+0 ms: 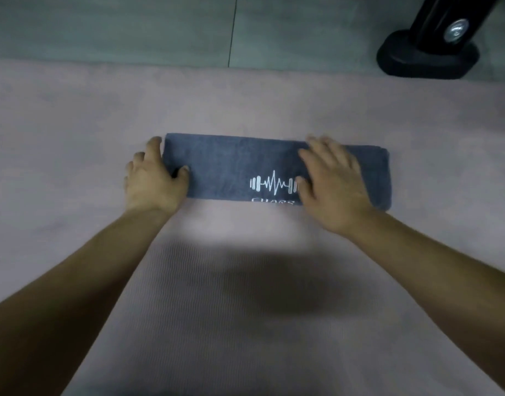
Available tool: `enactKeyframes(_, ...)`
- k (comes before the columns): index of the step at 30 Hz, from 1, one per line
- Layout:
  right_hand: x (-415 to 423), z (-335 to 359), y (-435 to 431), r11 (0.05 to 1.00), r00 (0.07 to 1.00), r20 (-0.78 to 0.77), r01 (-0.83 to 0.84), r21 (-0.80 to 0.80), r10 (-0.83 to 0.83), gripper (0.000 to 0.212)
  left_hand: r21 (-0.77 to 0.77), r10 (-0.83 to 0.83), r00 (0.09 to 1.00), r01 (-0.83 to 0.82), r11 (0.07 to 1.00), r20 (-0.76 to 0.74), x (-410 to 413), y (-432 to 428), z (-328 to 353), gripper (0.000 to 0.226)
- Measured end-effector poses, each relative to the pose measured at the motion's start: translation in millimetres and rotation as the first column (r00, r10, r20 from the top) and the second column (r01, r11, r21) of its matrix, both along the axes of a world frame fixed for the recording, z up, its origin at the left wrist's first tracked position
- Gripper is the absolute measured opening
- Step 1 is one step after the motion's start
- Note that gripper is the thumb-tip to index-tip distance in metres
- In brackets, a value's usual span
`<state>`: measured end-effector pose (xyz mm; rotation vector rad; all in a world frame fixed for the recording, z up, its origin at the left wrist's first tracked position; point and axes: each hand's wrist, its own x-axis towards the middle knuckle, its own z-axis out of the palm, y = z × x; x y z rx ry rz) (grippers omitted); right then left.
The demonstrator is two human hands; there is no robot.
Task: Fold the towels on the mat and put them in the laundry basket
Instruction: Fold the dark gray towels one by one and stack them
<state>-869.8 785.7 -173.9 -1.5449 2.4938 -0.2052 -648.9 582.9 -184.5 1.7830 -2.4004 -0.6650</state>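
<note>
A dark grey-blue towel (234,164) lies folded into a long narrow strip across the pink mat (217,295). It bears a white dumbbell-and-pulse logo near its front edge. My left hand (154,178) grips the towel's left end, thumb on top and fingers around the edge. On the right part of the towel my right hand (331,181) lies flat, fingers spread and straight, covering the logo's right end. No laundry basket is in view.
The mat's far edge meets a grey-green tiled floor (131,27). A black machine foot (425,55) with a silver bolt stands on the floor at the back right. Mat surface extends left, right and towards me.
</note>
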Motion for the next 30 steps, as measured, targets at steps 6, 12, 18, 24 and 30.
enactKeyframes(6, 74, -13, -68, 0.967, 0.966, 0.054, -0.254, 0.015, 0.252, 0.052, 0.262, 0.08, 0.988, -0.111, 0.959, 0.129, -9, -15, 9, 0.054)
enactKeyframes(12, 72, -24, -66, 0.975, 0.97, 0.104, -0.22, -0.006, 0.22, 0.059, 0.608, 0.43, 0.776, -0.077, 0.791, -0.461, -4, 0, 24, 0.023)
enactKeyframes(18, 43, -6, -53, 0.972, 0.687, 0.709, 0.014, -0.233, 0.159, 0.114, 0.226, -0.225, 0.643, 0.54, 0.811, -0.732, -4, 44, 16, 0.041)
enactKeyframes(24, 8, 6, 8, 0.955, 0.801, 0.583, 0.055, -0.292, 0.132, 0.096, 0.165, -0.588, 0.675, 0.707, 0.687, -0.446, -46, 80, 26, 0.077)
enactKeyframes(30, -17, -22, 39, 0.98, 0.991, 0.091, -0.082, -0.179, 0.099, 0.07, 0.203, -0.724, 0.685, 0.722, 0.662, -0.076, -88, 115, 22, 0.083)
